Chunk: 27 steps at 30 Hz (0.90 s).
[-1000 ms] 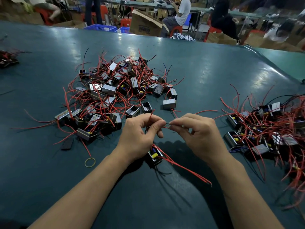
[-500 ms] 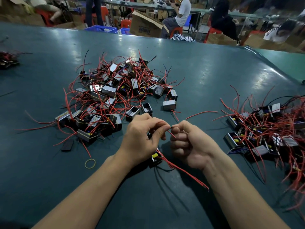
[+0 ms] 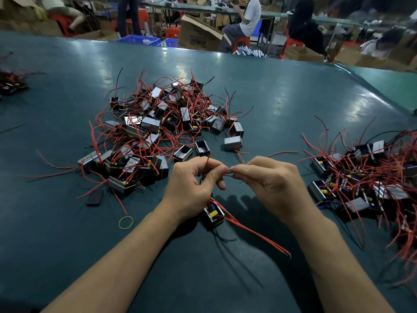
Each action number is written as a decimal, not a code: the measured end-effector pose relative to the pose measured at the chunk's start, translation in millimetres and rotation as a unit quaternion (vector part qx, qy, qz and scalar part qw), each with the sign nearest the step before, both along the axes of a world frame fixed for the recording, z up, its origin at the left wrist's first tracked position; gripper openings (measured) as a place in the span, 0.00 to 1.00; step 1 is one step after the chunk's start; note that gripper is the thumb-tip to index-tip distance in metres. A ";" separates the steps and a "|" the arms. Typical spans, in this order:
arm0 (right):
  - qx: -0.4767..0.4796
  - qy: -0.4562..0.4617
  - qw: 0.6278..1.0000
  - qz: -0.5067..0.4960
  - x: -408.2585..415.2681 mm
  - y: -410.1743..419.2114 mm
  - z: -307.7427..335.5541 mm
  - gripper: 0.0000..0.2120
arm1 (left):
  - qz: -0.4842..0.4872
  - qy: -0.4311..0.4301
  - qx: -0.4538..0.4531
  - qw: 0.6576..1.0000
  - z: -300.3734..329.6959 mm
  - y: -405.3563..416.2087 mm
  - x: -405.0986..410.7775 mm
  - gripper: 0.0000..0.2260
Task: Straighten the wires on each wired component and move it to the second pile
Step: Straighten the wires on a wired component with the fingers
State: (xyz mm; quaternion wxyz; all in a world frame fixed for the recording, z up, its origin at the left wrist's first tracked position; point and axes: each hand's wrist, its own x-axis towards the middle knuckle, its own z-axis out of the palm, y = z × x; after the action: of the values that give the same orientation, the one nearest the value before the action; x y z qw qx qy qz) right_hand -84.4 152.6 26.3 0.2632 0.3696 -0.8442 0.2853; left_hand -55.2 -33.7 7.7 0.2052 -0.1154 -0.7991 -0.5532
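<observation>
Head view, looking down on a dark green table (image 3: pixel 282 105). Far left, at the table's edge, a small separate cluster of components (image 3: pixel 11 84). Left of centre, the first pile (image 3: pixel 158 132): many boxy wired components with tangled red leads, evidently still awaiting work; just in front of it lie a flat black piece (image 3: pixel 95 197) and a yellow rubber band (image 3: pixel 126 222). Centre, the left hand (image 3: pixel 194 188) and the right hand (image 3: pixel 270 184) meet fingertip to fingertip, each pinching the same thin wire (image 3: pixel 229 171) between thumb and forefinger, the remaining fingers curled loosely. The component in hand (image 3: pixel 213 214) rests below the left wrist; whether it touches the table or hangs just above it cannot be told. Its other red leads (image 3: pixel 255 234) trail toward the lower right, fairly straight. Right, the second pile (image 3: pixel 372 177), well apart from the first and appearing smaller, though it runs past the frame edge. By this showing the task seems under half done: the present piece is mid-straightening and not yet moved, and the larger heap remains.
</observation>
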 end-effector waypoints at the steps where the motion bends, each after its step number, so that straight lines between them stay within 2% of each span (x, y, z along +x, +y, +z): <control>1: 0.009 0.009 1.000 0.001 0.2 -0.2 1.0 0.06 | 0.002 0.000 0.000 1.000 0.3 0.3 0.0 0.04; 6: 0.054 0.008 0.998 -0.018 4.1 -9.6 1.7 0.11 | -0.001 0.013 -0.015 1.000 0.6 0.5 -0.6 0.04; 8: 0.028 -0.047 0.997 -0.046 6.9 -14.4 0.4 0.14 | -0.002 0.043 -0.043 0.998 1.0 1.7 -0.8 0.05; 10: -0.058 -0.168 0.980 -0.089 10.7 -24.6 -0.3 0.16 | 0.011 0.081 -0.071 0.994 2.2 3.3 -0.9 0.05; 11: -0.139 -0.271 0.947 -0.103 11.8 -29.1 1.3 0.18 | 0.021 0.101 -0.086 0.991 2.7 3.8 -1.0 0.05; 12: -0.232 -0.392 0.884 -0.107 11.7 -31.6 3.9 0.19 | 0.032 0.121 -0.100 0.987 3.0 4.1 -1.1 0.04; 14: -0.363 -0.615 0.696 -0.067 8.1 -32.3 7.3 0.19 | 0.046 0.153 -0.126 0.979 2.8 5.9 -0.3 0.03; 15: -0.401 -0.677 0.616 -0.040 7.0 -30.1 9.4 0.18 | 0.048 0.161 -0.135 0.977 2.6 7.2 0.0 0.03; 16: -0.421 -0.705 0.570 -0.021 7.1 -28.5 10.8 0.17 | 0.049 0.162 -0.138 0.976 2.2 8.3 -0.1 0.03; 17: -0.423 -0.706 0.568 -0.014 7.8 -27.2 12.7 0.18 | 0.050 0.156 -0.134 0.977 1.8 8.9 -1.1 0.03; 18: -0.397 -0.668 0.629 -0.023 9.7 -26.8 12.7 0.19 | 0.051 0.145 -0.122 0.981 1.2 8.5 -2.4 0.03; 20: -0.250 -0.469 0.846 -0.054 14.1 -25.7 7.6 0.17 | 0.051 0.110 -0.080 0.989 -0.7 5.8 -4.8 0.04; 21: -0.155 -0.340 0.925 -0.072 14.0 -23.8 5.1 0.13 | 0.050 0.094 -0.060 0.992 -1.5 4.3 -5.3 0.04; 22: -0.092 -0.235 0.964 -0.082 11.5 -21.1 2.4 0.09 | 0.051 0.081 -0.044 0.994 -1.7 3.4 -5.4 0.04; 23: -0.069 -0.176 0.979 -0.081 8.5 -18.4 1.6 0.06 | 0.054 0.071 -0.033 0.995 -1.7 3.2 -5.0 0.04; 27: -0.059 -0.081 0.992 -0.071 9.1 -16.9 -0.9 0.04 | 0.057 0.056 -0.019 0.997 -1.8 3.8 -4.7 0.04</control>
State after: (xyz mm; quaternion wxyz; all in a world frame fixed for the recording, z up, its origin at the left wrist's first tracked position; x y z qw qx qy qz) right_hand -75.3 135.7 25.3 0.2343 0.2683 -0.8687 0.3442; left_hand -59.9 -29.8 5.9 0.2782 -0.1044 -0.8019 -0.5183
